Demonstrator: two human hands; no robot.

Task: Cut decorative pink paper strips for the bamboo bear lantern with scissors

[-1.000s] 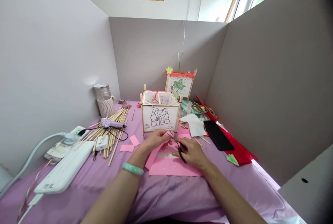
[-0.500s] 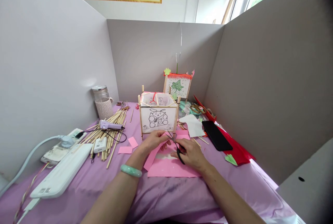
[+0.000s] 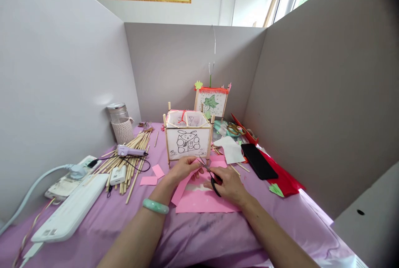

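Note:
My left hand (image 3: 184, 169), with a green bangle on the wrist, pinches a strip of pink paper (image 3: 181, 189) above the purple cloth. My right hand (image 3: 227, 183) is closed round the black handles of the scissors (image 3: 214, 185). The scissor blades point up and left and meet the paper near my left fingertips. A larger pink sheet (image 3: 205, 202) lies flat under both hands. Just behind them stands a stick-framed box lantern (image 3: 188, 143) with a rabbit drawing on its front panel.
Wooden sticks (image 3: 132, 156), a lilac glue gun (image 3: 131, 151) and a white power bank (image 3: 70, 207) lie left. Two pink pieces (image 3: 149, 180) lie beside my left wrist. A black phone (image 3: 259, 161) and red cloth (image 3: 285, 178) lie right. Another lantern (image 3: 212, 102) stands behind.
The whole view has shifted slightly, so the objects appear a little further left. Both hands keep nearly the same pose on the paper and scissors.

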